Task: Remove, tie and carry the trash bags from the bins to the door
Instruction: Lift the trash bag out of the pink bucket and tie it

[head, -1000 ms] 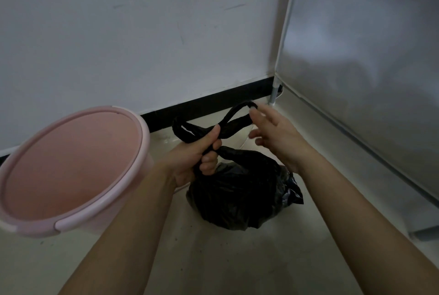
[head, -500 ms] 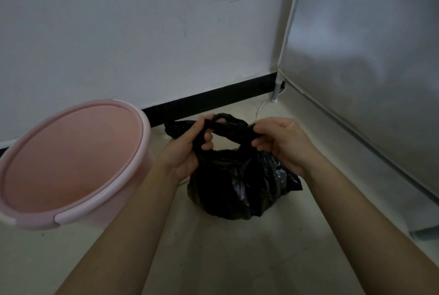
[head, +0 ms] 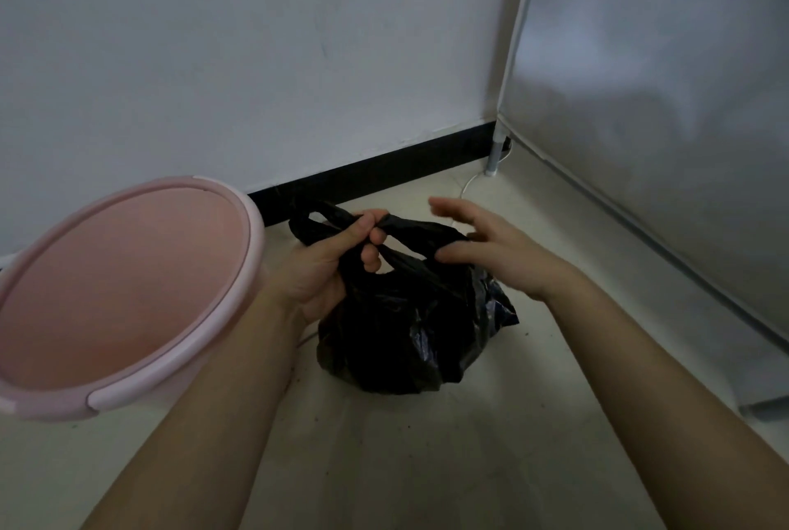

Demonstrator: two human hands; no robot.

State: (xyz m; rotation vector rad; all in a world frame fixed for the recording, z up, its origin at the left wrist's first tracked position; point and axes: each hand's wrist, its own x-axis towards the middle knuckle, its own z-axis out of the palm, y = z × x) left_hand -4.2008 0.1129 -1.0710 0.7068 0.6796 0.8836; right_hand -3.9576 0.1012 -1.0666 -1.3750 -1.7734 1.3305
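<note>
A full black trash bag [head: 410,328] sits on the pale floor in a corner. My left hand [head: 337,260] grips the bag's twisted handles at its top, thumb and fingers curled round the black plastic. My right hand [head: 491,247] hovers over the bag's right handle loop with fingers spread and mostly straight, its lower fingers touching the plastic. The pink round bin [head: 252,230] stands just left of the bag, with no liner showing inside.
A white wall with a black baseboard [head: 384,170] runs behind the bag. A grey panel [head: 661,102] with a white metal leg [head: 495,158] closes the right side. A thin white cable [head: 467,183] lies on the floor near the leg.
The right hand has let go of the handle it was gripping and opened its fingers. The left hand keeps its hold on the handles and has shifted slightly right.
</note>
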